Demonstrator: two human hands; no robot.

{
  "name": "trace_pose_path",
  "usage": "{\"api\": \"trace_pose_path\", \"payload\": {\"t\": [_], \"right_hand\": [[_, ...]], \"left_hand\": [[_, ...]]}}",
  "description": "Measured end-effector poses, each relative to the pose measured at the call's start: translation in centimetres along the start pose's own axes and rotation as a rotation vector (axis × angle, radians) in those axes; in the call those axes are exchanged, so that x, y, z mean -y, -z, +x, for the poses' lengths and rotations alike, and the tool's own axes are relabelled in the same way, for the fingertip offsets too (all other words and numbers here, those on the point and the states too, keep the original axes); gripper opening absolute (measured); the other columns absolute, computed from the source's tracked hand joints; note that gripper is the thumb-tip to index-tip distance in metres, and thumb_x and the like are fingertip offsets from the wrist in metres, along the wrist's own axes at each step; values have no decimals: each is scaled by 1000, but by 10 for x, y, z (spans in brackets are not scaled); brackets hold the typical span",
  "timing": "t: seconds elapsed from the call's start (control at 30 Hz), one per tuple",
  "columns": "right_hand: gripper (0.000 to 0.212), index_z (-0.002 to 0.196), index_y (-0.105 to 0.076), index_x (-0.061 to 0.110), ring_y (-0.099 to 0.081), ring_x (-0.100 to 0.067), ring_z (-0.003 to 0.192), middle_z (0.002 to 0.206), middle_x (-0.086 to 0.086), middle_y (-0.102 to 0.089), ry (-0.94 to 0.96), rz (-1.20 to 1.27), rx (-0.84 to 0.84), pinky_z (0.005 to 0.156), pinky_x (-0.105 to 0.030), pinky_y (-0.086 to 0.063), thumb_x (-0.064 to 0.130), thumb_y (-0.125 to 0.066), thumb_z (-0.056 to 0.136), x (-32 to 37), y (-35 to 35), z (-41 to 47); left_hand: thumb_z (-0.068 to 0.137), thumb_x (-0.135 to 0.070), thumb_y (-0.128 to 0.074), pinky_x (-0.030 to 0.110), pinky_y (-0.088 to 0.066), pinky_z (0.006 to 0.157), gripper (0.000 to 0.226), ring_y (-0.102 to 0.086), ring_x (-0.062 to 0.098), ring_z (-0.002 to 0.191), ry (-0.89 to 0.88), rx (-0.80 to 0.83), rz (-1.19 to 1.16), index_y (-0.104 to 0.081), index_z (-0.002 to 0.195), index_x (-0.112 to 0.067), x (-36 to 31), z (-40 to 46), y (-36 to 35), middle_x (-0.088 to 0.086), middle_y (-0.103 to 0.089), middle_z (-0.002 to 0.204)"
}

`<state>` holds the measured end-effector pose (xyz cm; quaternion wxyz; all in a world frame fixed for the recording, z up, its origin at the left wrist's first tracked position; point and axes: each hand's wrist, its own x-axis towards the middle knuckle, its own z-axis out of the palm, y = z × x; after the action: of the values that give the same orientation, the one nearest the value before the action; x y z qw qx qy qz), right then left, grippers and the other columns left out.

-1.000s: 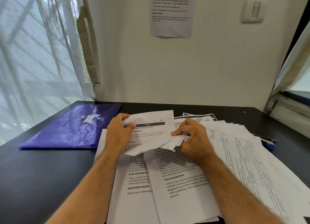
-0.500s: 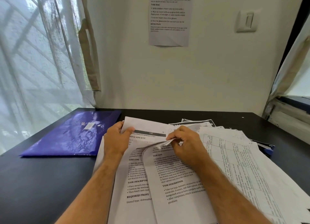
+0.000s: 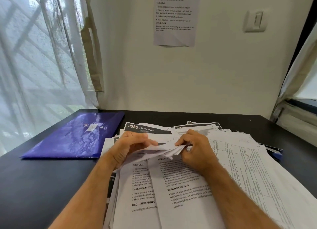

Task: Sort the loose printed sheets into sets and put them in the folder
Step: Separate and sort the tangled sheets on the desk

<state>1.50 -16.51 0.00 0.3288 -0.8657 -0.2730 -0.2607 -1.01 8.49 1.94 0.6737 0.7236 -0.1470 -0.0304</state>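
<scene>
**Sheets half-lifted, folder waiting closed**

Sheets [image 3: 180, 191] lie in a loose, fanned heap across the middle and right of the dark tabletop [image 3: 34, 186]. Both hands work at the far ends of the top few: the left hand [image 3: 127, 149] curls round their left corner, thumb over and fingers under, while the right hand [image 3: 194, 147] pinches the crumpled right corner, so the pages bow up between them. Under the lifted pages a sheet headed "2886 DESK / STUDY" [image 3: 147, 128] shows. The blue folder [image 3: 75, 136] lies flat and closed to the left, just beside the heap's edge.

The step appears to be separating pages to find which belong together. It would go best with a lighter pinch, since the right corner is already creasing. Peeling one page at a time and reading each heading should keep sets from mixing. Matched pages are best squared against the tabletop and laid on bare surface near the folder, apart from the heap.
</scene>
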Motion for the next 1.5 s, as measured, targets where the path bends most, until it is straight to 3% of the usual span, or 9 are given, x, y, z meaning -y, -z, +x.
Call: {"api": "trace_pose_path", "payload": {"t": [0.1, 0.2, 0.27, 0.53, 0.63, 0.73, 1.23, 1.37, 1.5], "right_hand": [[12, 83, -76, 18, -59, -6, 75, 83, 10, -63, 18, 21, -35, 62, -17, -52, 13, -84, 75, -5, 0, 0], [11, 81, -76, 16, -61, -8, 74, 82, 9, -64, 24, 34, -33, 61, -15, -51, 13, -85, 75, -4, 1, 0], [12, 81, -77, 15, -60, -8, 74, 82, 8, -64, 31, 35, -26, 60, -13, -50, 11, -85, 74, -4, 2, 0], [18, 78, -75, 17, -61, -10, 77, 85, 11, -63, -7, 45, 3, 60, -14, -51, 9, -87, 67, -2, 6, -1], [21, 77, -75, 18, -61, -9, 77, 85, 10, -63, 3, 49, -9, 59, -15, -51, 5, -87, 65, -2, 5, -1], [22, 79, -76, 16, -62, -11, 77, 86, 8, -64, 21, 38, -21, 60, -17, -53, 4, -87, 65, -2, 5, -1], [9, 86, -66, 24, -60, -7, 81, 85, 12, -61, -101, -135, -36, 71, -18, -54, 16, -69, 89, -5, 1, 18], [47, 134, -44, 35, -65, -7, 83, 92, 10, -62, -228, -8, 9, 75, -20, -57, 15, -62, 96, 12, 17, 35], [37, 128, -50, 26, -64, -5, 77, 86, 7, -63, -137, 17, -121, 74, -21, -59, 9, -59, 96, 44, 50, 60]], "left_hand": [[89, -40, -69, 37, -50, 99, 29, -68, 21, 109, -17, -342, 227, -76, 108, -19, 5, 8, 3, -2, -75, 110], [80, -56, -74, 43, -41, 109, 65, -54, 22, 125, 137, -440, 983, -57, 135, -27, 22, 18, 16, -3, -61, 133], [76, -68, -69, 45, -35, 114, 83, -49, 25, 129, 250, -372, 1124, -46, 143, -25, 32, 22, 18, 2, -57, 139], [90, -47, -67, 48, -18, 122, 56, -53, 22, 126, 221, -496, 1050, -47, 141, -32, 32, 24, 19, -2, -62, 133], [96, -28, -63, 24, -48, 81, 26, -58, 5, 84, 97, -644, 723, -61, 122, -24, 25, 21, 13, -5, -66, 109], [97, -26, -62, 13, -31, 57, 19, -50, 0, 70, 37, -750, 636, -63, 114, -18, 19, 20, 9, -5, -63, 99], [86, -33, -76, 37, -59, 74, 7, -71, 14, 79, -183, -942, 206, -73, 89, -27, -19, 6, 12, -8, -74, 80], [88, -34, -73, 31, -58, 69, 4, -71, 12, 76, -267, -949, 226, -71, 88, -31, -51, 5, 13, -9, -74, 80], [92, -30, -70, 10, -49, 53, 10, -69, 5, 70, -384, -977, 244, -74, 99, -25, -96, 2, 6, -12, -72, 79]]}}
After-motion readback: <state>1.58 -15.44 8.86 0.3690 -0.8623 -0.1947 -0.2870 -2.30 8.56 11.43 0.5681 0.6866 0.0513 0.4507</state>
